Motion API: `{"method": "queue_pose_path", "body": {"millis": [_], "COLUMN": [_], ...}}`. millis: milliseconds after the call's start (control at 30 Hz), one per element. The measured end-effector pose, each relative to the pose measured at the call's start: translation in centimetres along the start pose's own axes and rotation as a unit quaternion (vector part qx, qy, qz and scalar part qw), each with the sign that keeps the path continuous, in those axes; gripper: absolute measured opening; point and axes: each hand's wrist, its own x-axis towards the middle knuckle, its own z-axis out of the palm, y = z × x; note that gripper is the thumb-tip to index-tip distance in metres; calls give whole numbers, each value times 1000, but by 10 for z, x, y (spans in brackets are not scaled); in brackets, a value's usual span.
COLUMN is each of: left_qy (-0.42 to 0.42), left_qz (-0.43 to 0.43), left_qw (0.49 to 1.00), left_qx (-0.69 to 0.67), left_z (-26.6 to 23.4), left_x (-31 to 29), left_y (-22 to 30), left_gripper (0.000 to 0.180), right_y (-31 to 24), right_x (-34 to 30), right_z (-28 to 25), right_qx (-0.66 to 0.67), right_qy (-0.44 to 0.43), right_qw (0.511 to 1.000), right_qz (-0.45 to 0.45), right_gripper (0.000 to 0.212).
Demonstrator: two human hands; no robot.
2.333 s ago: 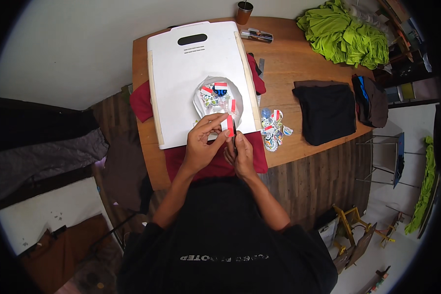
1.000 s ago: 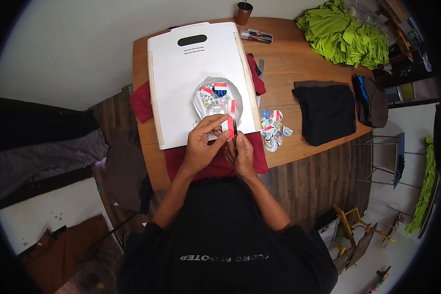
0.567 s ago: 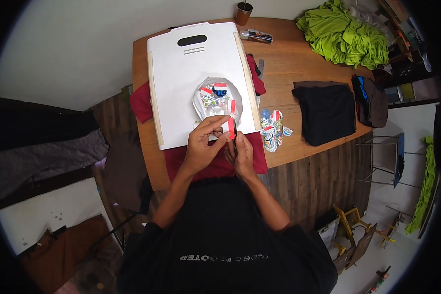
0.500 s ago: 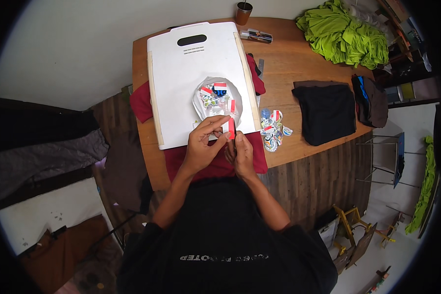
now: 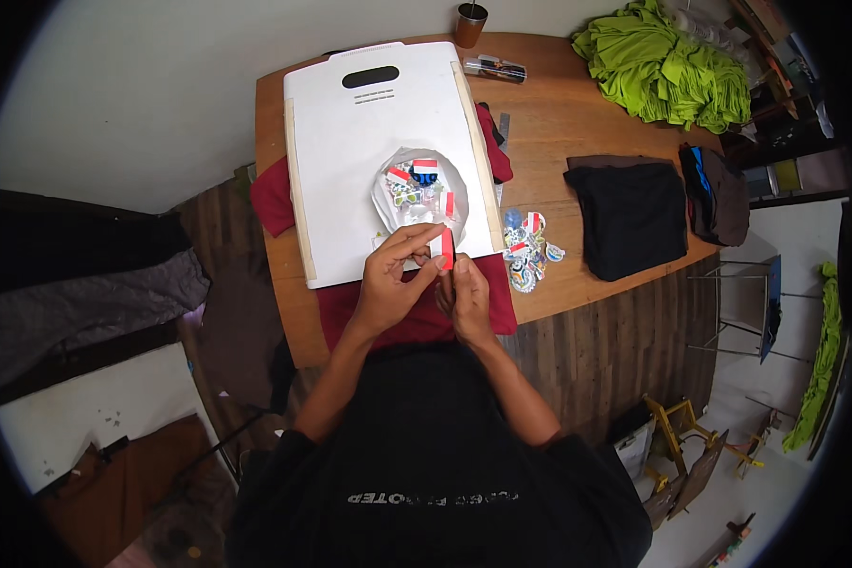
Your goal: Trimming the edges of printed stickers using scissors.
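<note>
My left hand [image 5: 388, 289] pinches a small red-and-white sticker [image 5: 448, 248] between thumb and fingers, just above the near edge of a white board [image 5: 336, 175]. Close beside it, my right hand [image 5: 471, 303] is closed with its fingertips at the sticker's lower end. What it grips is mostly hidden; a bit of something dark shows between the hands. Beyond the hands, a round white plastic-looking container [image 5: 457, 180] on the board holds several cut-out stickers, some red and white. A loose pile of colourful stickers [image 5: 524, 275] lies on the table right of the board.
Dark red cloth [image 5: 483, 308] sticks out from under the board on the wooden table [image 5: 540, 123]. To the right lie folded black cloth [image 5: 630, 218] and a heap of lime-green fabric [image 5: 667, 71]. A brown cup [image 5: 470, 26] and a clear packet [image 5: 495, 69] stand at the back.
My right hand's fingertips have shifted slightly, and the dark thing that showed above its thumb is less visible. My left hand keeps the sticker in the same place.
</note>
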Motion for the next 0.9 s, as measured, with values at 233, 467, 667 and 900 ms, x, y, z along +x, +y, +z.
{"method": "queue_pose_path", "body": {"millis": [233,467,667,900], "left_qy": [-2,10,9,8], "left_qz": [6,7,6,6], "left_qw": [1000,1000,1000,1000], "left_qx": [-3,-20,-17,-14], "left_z": [0,1,0,0], "left_x": [0,0,0,0], "left_y": [-1,-2,-3,-2], "left_gripper": [47,46,46,46], "right_y": [-6,-9,-8,-10], "right_x": [0,-2,-1,-1], "right_z": [3,6,5,7], "right_qx": [16,12,10,18], "right_qy": [7,23,23,25], "right_qw": [1000,999,999,999], "right_qz": [16,36,41,27], "right_gripper": [37,35,33,33]}}
